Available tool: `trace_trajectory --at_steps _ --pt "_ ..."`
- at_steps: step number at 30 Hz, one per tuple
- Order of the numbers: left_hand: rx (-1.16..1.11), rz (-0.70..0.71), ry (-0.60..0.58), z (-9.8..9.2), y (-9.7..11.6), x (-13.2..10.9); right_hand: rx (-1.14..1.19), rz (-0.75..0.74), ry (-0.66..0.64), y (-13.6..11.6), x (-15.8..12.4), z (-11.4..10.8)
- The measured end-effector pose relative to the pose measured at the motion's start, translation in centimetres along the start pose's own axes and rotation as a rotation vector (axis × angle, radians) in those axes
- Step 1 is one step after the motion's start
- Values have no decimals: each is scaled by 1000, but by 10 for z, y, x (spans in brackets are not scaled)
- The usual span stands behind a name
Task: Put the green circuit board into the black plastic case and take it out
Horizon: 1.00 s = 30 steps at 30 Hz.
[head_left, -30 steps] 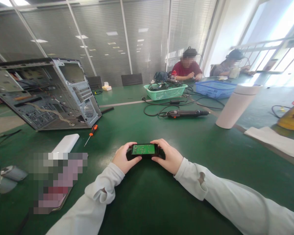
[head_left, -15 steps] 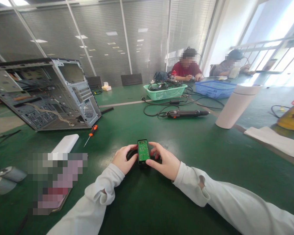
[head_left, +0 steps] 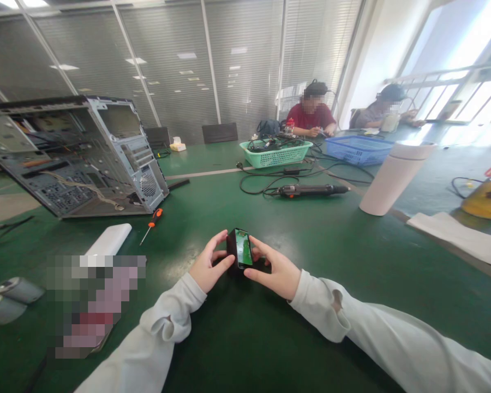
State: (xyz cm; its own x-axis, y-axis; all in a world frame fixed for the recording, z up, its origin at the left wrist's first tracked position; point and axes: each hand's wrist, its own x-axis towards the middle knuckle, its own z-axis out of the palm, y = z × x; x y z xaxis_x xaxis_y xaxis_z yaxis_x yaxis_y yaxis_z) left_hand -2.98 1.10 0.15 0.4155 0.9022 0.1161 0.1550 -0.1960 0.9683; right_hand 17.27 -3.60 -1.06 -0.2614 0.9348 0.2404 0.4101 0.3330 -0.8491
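Head view: your left hand and right hand pinch black box between them, fingers closed on its sides; long axis points away, green face tilted rightward.

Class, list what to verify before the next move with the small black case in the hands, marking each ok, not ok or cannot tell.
1. Grip of left hand on black case: ok.
2. Grip of right hand on its other side: ok.
3. Is the green board fully seated in the case: cannot tell.
4. Case resting on green table: cannot tell.
5. The orange screwdriver lies apart from both hands: ok.
6. The corded driver lies apart from both hands: ok.
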Motion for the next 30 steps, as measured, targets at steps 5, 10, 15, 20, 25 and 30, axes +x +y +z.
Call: trace_trajectory --at_steps 5,10,15,20,25,30 --pt "-224 -87 16 -1 -4 3 35 -97 33 -4 -2 2" --pt "-197 -49 37 1 -2 3 -31 -263 47 -7 -4 1" --pt "-14 6 55 5 3 0 -139 -289 89 -7 -4 0" --pt "89 26 85 5 4 -1 -174 -304 115 -9 -1 -6" --pt "55 15 -5 6 5 -2 -223 -361 131 -9 2 -15" --pt "5 -6 -32 7 6 -2 -284 -342 156 -15 5 -18"
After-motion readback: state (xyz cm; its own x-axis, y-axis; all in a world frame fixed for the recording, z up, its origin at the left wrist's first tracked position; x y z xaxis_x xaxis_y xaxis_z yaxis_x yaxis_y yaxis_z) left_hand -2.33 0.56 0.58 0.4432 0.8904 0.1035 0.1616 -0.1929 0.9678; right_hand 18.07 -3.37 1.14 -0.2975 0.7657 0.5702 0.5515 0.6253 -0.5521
